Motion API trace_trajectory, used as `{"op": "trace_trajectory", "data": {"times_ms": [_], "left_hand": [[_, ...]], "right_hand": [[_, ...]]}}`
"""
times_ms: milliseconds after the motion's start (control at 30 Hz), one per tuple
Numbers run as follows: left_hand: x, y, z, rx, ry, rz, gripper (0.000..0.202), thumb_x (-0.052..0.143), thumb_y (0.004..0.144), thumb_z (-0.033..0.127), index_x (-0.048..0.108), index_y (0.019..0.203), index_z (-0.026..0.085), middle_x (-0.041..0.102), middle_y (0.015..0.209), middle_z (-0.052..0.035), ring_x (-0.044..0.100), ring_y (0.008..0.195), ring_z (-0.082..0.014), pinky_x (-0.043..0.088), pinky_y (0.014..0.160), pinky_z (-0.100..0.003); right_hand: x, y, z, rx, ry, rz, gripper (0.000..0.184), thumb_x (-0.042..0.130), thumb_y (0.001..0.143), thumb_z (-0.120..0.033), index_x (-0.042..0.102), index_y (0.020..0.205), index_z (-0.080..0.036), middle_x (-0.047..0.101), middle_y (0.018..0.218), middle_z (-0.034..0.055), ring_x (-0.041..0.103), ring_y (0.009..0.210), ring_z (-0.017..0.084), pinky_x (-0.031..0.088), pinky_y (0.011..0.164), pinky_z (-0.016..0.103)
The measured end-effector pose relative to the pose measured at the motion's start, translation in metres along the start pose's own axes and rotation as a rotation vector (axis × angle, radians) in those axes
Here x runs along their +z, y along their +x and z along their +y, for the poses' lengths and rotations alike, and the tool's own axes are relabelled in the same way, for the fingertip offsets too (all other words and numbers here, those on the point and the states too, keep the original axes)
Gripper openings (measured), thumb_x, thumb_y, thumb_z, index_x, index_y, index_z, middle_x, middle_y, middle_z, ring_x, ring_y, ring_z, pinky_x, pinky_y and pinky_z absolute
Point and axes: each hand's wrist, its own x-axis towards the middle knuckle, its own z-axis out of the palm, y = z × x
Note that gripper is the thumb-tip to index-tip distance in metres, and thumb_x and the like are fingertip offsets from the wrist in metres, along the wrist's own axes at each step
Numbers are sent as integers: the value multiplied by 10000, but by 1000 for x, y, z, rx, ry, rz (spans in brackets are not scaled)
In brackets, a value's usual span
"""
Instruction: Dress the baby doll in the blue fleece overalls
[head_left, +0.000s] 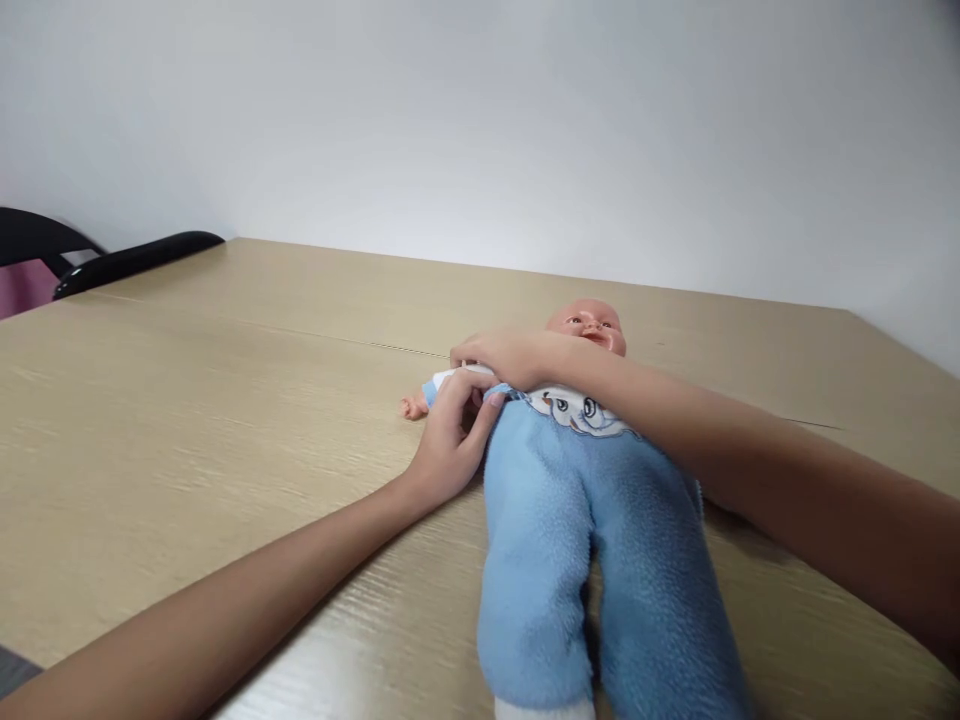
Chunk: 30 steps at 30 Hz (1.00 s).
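Note:
A baby doll (pixel 592 318) lies face up on the table, its head away from me. It wears light blue fleece overalls (pixel 536 540) with an animal face on the bib, over a white shirt. My left hand (pixel 457 425) is at the doll's side, thumb and fingers pinching the upper edge of the overalls. From the right, my right forearm crosses the doll's chest. My right hand (pixel 510 355) bends over the doll's shoulder with its fingers curled down; what they grip is mostly hidden. The doll's small hand (pixel 413 406) sticks out beyond my left fingers.
The light wooden table (pixel 225 420) has a seam running across it behind the doll. A white wall (pixel 480 130) rises at its far edge. At the far left stands a black chair (pixel 142 262), with something pink (pixel 28 287) beside it.

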Motion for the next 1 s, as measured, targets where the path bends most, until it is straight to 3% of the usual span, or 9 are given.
{"op": "trace_trajectory", "data": {"times_ms": [133,267,433,533,600,733,833,900,1000], "left_hand": [[-1,-3,2,18,26,39,189,563,1148,396,654,1142,230,670,1054,-51,581,968,-215,471,917,-379],[-2,-8,3,158,102,38,121,570,1144,330,651,1145,240,671,1070,-64,592,1004,-226,483,951,-414],[-2,-14,3,357,204,145,157,611,1109,267,673,1253,283,581,1334,-122,576,1292,-284,509,1084,-492],[0,-16,-1,444,117,164,229,543,1127,248,628,1329,316,532,1434,-120,541,1384,-298,489,1148,-531],[2,-16,-7,452,17,170,220,486,1151,262,577,1343,315,585,1383,-107,590,1319,-281,479,1148,-533],[5,-11,-14,177,-146,214,164,475,1179,376,567,1267,271,643,1165,-64,641,1063,-209,516,993,-395],[6,-4,-12,-49,-164,239,259,542,1150,493,602,1206,248,634,1203,-65,607,1136,-201,482,1050,-354],[8,-2,-9,-177,-233,240,306,578,1125,547,612,1178,248,643,1212,-59,596,1176,-198,473,1071,-329],[11,-2,-10,-377,-468,213,331,630,1092,583,580,1137,260,662,1092,-22,635,1027,-167,533,922,-277]], "right_hand": [[-7,-15,-1,18,20,96,179,697,940,-303,724,1100,-227,792,1071,51,666,906,241,441,772,336],[-11,-32,5,163,371,307,230,654,862,-191,690,1082,-247,754,1019,-4,643,936,223,471,820,319],[-15,-47,19,174,791,209,309,702,744,-138,725,1027,-262,757,980,-8,672,921,225,513,783,321],[-15,-49,22,154,679,189,373,654,733,-76,766,1042,-253,780,1037,2,699,1019,233,538,852,329],[-14,-50,18,142,571,162,421,619,750,-42,778,1078,-253,796,1103,13,715,1077,239,555,919,344],[-9,-55,2,139,355,190,312,661,880,-105,762,1148,-231,795,1266,62,723,1187,250,555,1056,377],[-8,-66,-12,247,256,289,270,678,1012,-318,709,1255,-205,769,1344,121,721,1209,276,555,1066,415],[-11,-76,-19,330,223,289,329,638,1061,-486,712,1213,-204,796,1261,123,734,1137,285,560,1001,415],[-12,-91,-25,350,173,159,421,581,1073,-616,734,1022,-227,811,1032,66,728,983,271,527,872,385]]}}
